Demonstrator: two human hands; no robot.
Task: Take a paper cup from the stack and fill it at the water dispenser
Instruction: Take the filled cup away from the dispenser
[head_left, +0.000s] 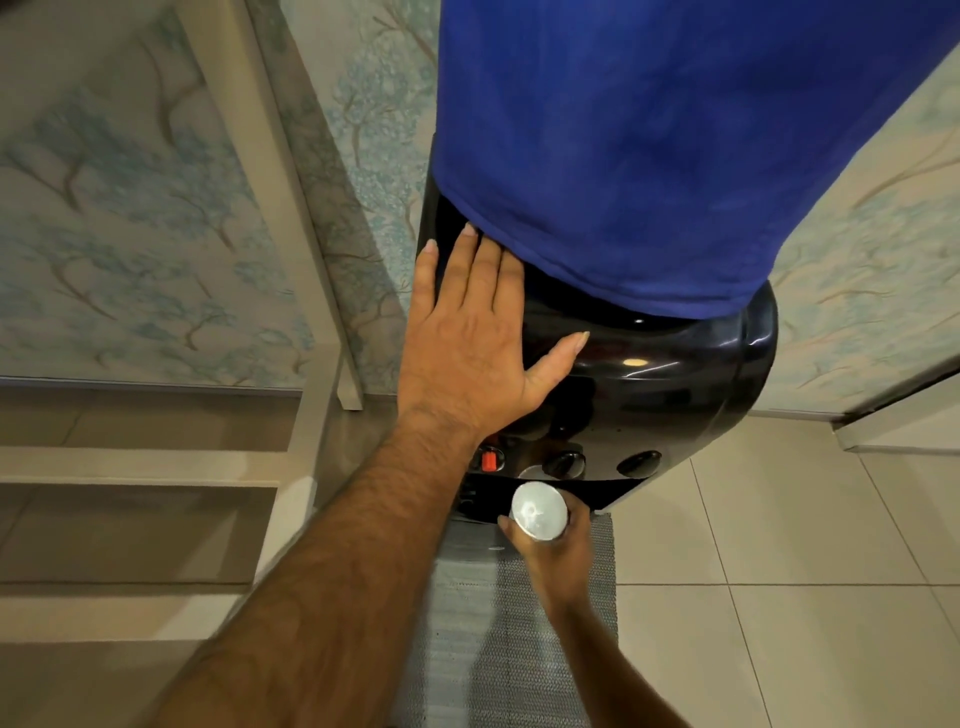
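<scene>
A black water dispenser (675, 374) stands against the wall, its bottle under a blue cloth cover (623, 145). My left hand (467, 338) lies flat and open on the dispenser's top left shoulder, fingertips touching the cover's hem. My right hand (558, 551) holds a white paper cup (539, 512) upright, its mouth facing me, just in front of the tap row. A red tap (489, 460) sits at the left, with two dark taps (566, 462) to its right. The cup is below and slightly in front of the middle tap. I cannot tell whether it holds water.
A grey woven mat (493, 623) lies on the tiled floor in front of the dispenser. A cream shelf frame (291, 260) stands close at the left. Wallpaper with blue trees (130, 182) covers the wall behind. Tiled floor (805, 623) extends to the right.
</scene>
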